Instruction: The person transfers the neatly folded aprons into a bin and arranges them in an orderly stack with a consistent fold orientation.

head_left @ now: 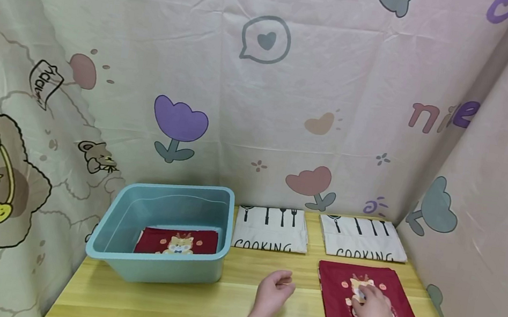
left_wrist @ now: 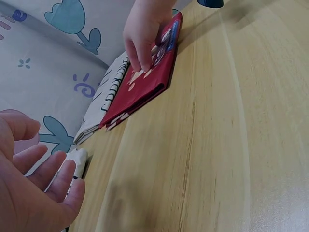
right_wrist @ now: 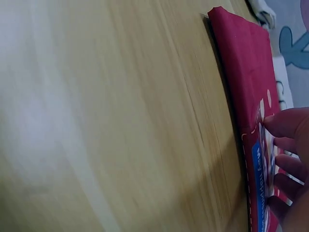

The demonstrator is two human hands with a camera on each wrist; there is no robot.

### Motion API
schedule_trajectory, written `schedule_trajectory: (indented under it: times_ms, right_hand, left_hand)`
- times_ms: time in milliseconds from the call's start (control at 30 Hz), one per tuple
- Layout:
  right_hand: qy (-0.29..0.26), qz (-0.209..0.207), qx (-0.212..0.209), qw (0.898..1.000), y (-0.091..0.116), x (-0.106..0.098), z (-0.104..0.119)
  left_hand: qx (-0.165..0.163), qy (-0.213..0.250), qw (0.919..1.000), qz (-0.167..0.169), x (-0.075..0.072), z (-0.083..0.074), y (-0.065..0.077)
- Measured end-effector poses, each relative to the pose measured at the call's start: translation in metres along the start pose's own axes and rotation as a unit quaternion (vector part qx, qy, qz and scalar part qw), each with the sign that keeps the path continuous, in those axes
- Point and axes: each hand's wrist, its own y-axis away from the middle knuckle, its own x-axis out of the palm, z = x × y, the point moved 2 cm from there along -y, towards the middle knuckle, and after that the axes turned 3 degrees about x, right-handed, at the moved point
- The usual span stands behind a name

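A folded dark red cloth [head_left: 331, 286] with a cartoon animal print lies at the right of the table. My right hand [head_left: 375, 312] rests on its printed middle, fingertips touching the fabric; the right wrist view shows the fingers spread along the red cloth [right_wrist: 241, 63]. My left hand [head_left: 273, 294] hovers over the table to the left of that cloth, its fingers loosely bent with nothing in them. In the left wrist view the left hand [left_wrist: 38, 183] has its palm and relaxed fingers showing, apart from the red cloth [left_wrist: 145, 92].
A blue-green plastic bin [head_left: 155, 269] stands at the left, with another folded red cloth [head_left: 152, 239] inside. Two folded white cloths with cooking lettering, a left one [head_left: 270, 231] and a right one [head_left: 364, 241], lie along the back. A printed curtain [head_left: 261, 105] closes off the back and sides.
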Motion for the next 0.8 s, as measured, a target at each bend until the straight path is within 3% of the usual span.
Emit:
schedule_trajectory:
  times_ms: [800]
  right_hand:
    - [0.001,0.002,-0.010,1.000,0.018,0.026,0.061]
  left_hand:
    - [-0.013,-0.030,0.9994,-0.014,-0.007,0.011,-0.006]
